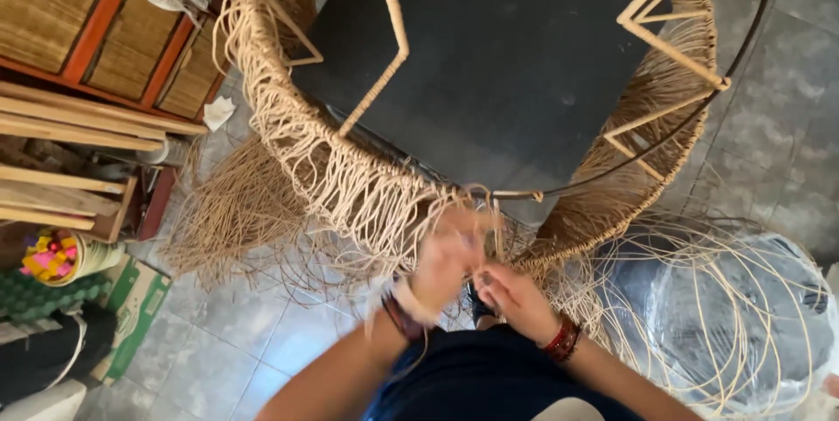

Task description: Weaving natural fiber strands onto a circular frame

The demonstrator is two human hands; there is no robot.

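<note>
- While both hands meet at the near rim of the woven frame, the step in hand looks like knotting or wrapping a strand round the rim wire.
- The left hand is blurred with motion; it seems closed on a pale cord strand, though I cannot tell the exact grip.
- The right hand sits just beside it, fingers pressed together and pinching the same strands low down.
- The next move, I judge, calls for keeping tension on the strand while feeding it round the dark wire hoop.
- To the near right, loose coils of cane spread over the tiled floor, near enough to snag.
- To the left, hanging fringe crowds the rim; wooden slats lie well apart.
- Farther off, the dark panel inside the frame leaves open room above the hoop.
</note>
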